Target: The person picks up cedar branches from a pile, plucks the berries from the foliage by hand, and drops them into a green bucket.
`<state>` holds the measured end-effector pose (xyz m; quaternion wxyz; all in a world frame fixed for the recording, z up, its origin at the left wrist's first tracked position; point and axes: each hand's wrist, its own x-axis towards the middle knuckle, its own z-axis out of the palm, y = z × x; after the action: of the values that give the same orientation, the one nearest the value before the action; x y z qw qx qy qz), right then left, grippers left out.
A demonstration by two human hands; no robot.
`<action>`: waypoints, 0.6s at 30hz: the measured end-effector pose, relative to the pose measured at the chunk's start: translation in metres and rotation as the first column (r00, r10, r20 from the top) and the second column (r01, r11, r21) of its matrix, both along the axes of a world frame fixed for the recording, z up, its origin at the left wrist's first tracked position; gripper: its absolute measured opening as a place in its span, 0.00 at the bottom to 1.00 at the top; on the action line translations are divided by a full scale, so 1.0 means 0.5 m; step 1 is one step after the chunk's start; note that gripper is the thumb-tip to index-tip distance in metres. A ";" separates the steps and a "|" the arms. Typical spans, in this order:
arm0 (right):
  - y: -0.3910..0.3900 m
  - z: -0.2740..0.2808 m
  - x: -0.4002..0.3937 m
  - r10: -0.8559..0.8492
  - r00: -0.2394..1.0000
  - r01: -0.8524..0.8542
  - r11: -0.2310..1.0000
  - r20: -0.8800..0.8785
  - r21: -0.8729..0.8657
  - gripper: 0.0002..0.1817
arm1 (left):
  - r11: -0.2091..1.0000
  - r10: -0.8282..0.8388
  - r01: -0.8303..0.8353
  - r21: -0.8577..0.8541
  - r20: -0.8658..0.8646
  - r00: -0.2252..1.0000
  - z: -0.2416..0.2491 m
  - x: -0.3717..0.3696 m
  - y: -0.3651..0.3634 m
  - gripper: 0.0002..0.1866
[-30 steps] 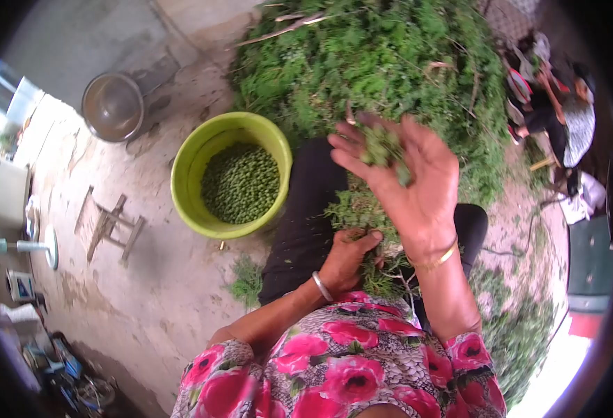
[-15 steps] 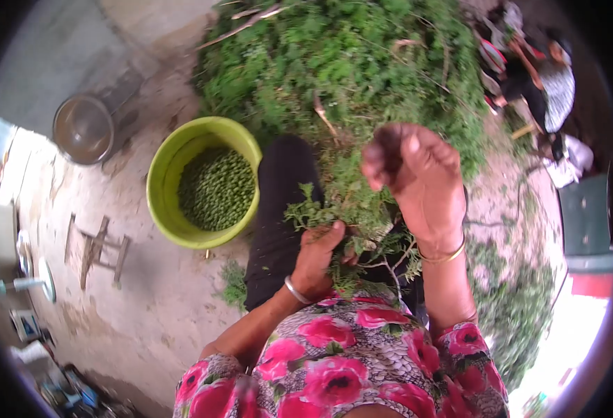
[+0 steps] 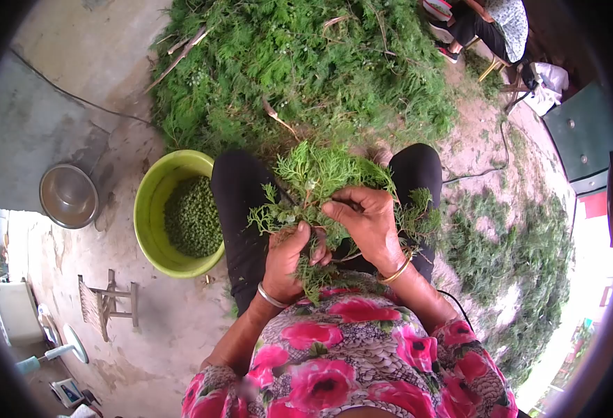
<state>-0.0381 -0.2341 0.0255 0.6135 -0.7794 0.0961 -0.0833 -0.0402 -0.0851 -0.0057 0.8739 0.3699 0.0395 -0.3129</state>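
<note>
A leafy green branch lies across my lap between my black-clad knees. My left hand, with a silver bangle on the wrist, grips the branch's lower stems. My right hand, wearing a gold bangle, pinches into the foliage just right of the left hand, fingers closed on sprigs. A lime-green basin holding small green seeds sits on the ground just left of my left knee.
A large heap of cut green branches fills the ground ahead. A steel bowl sits left of the basin, a small wooden stool lower left. Another person sits at top right. Stripped foliage lies to the right.
My right hand came down from head height, where it held plucked green bits, onto the branch in my lap. The view shifted, so the basin appears lower and further left.
</note>
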 end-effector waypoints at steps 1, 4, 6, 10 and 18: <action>0.000 0.002 0.002 -0.030 0.999 0.031 0.999 -0.017 0.015 0.09 | 1.000 0.006 -0.007 -0.027 -0.019 1.000 0.000 -0.001 0.000 0.16; -0.002 -0.008 0.006 -0.093 0.996 0.092 0.991 0.009 0.095 0.09 | 0.998 0.019 -0.022 -0.054 -0.044 0.999 0.000 -0.007 -0.003 0.14; -0.006 -0.017 0.010 -0.124 0.992 0.121 0.977 0.005 0.177 0.10 | 0.998 0.027 -0.030 -0.056 -0.052 0.998 0.002 -0.009 -0.006 0.13; 0.000 -0.025 0.013 -0.185 0.982 0.178 0.845 -0.037 0.504 0.11 | 0.996 -0.080 0.083 -0.026 0.086 0.993 0.018 -0.005 -0.011 0.17; -0.084 -0.014 0.014 -0.408 0.913 0.356 0.830 0.031 0.430 0.06 | 0.989 -0.065 0.069 -0.128 0.036 0.997 -0.003 -0.013 -0.004 0.15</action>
<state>-0.0309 -0.2759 0.0185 0.7405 -0.5892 0.2281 -0.2292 -0.0469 -0.0873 -0.0072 0.8855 0.3185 -0.0071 -0.3382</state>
